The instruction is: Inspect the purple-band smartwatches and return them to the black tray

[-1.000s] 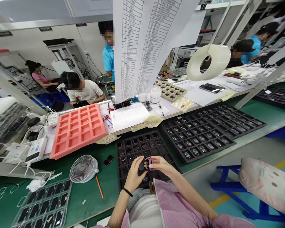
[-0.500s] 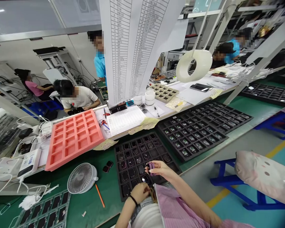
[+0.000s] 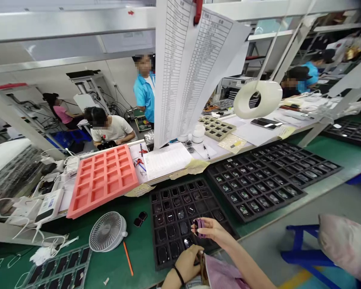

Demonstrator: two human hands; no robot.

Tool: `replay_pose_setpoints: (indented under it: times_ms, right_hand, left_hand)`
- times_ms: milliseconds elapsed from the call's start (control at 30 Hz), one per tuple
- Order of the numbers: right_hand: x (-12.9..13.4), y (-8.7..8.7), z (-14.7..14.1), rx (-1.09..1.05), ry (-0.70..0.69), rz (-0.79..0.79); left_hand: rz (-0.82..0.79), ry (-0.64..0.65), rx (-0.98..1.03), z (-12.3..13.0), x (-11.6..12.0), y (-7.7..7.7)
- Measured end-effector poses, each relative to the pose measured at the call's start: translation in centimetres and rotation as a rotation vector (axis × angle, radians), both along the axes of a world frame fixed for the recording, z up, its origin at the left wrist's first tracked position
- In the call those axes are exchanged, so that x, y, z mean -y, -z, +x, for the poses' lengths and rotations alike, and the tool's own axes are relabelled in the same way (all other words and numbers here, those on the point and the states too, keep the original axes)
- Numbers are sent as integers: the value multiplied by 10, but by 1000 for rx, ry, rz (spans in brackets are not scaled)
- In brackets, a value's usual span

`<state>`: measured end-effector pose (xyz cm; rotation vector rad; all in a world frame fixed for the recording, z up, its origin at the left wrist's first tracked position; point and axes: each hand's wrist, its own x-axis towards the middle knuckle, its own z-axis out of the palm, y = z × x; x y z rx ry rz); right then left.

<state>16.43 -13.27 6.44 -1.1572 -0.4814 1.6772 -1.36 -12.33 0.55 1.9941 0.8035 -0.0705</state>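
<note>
My right hand point(image 3: 212, 230) is closed in a pinch around a small dark piece with purple edges point(image 3: 199, 227), raised over the near right side of a black foam tray point(image 3: 155, 235). The tray's compartments hold several dark, glossy, rounded-square screen-like pieces point(image 3: 162, 233). Low at the tray's front edge, close to my body, my left hand point(image 3: 188, 261) has its fingers curled; what they hold, if anything, is hidden. A dark band circles that wrist. Two similar dark pieces point(image 3: 140, 219) lie on the green bench left of the tray.
A white fan point(image 3: 107, 232) and an orange stick point(image 3: 128, 259) are to the left. More black trays point(image 3: 249, 180) sit to the right. Behind stands a pink foam tray point(image 3: 104, 176). A tape roll point(image 3: 258, 98) and paper sheets point(image 3: 180, 72) hang overhead. Several people work beyond.
The whole view has shifted, so the bench appears lower and further right. My right hand still pinches the purple-edged piece over the tray; my left hand stays curled near the front edge.
</note>
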Motion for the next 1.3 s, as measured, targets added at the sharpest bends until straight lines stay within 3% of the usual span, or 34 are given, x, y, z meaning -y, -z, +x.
replay_pose_setpoints:
  times_ms: [200,467,700,867,1033,1167,1300]
  right_hand:
    - [-14,7,7,-21,-28,11]
    - [-31,-12,35,-11,-106,51]
    - [-23,4,106,-1,-84,18]
    - [-10,12,154,23,-46,-19]
    - [-10,9,187,43,-61,-50]
    - [-13,8,196,48,-67,-41]
    - [-15,10,186,66,-86,-39]
  left_hand:
    - [20,-22,-19,-1,2,-8]
    - [37,-59,-238,10,0,-15]
    - [81,-67,-339,76,1,-24]
    - [178,42,-349,133,13,-26]
    - [174,114,-357,163,23,-22]
    - [171,79,-368,165,20,-28]
    - [126,-13,-350,138,4,-35]
